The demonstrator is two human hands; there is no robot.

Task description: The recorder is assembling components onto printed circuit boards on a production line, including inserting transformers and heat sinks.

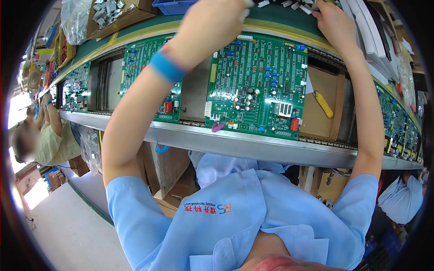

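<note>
My left hand (211,25), with a blue band on its wrist, reaches over the conveyor toward the upper edge. It is blurred, its fingers are partly cut off, and something whitish shows at the fingertips. My right hand (333,21) is at the far side, beside small white and grey parts (296,5) on the green surface. Its fingers are drawn together around something small and greyish that I cannot make out. Between my arms lies a populated green circuit board (253,86), with a purple piece (218,127) at its near edge. Another board (170,97) is partly under my left forearm.
A cardboard box of metal pieces (107,13) and a blue bin (174,6) stand at the far left. A yellow-handled tool (323,105) lies in a cardboard tray (312,124) on the conveyor. The metal rail (253,143) runs along the near side. A co-worker (52,140) is at left.
</note>
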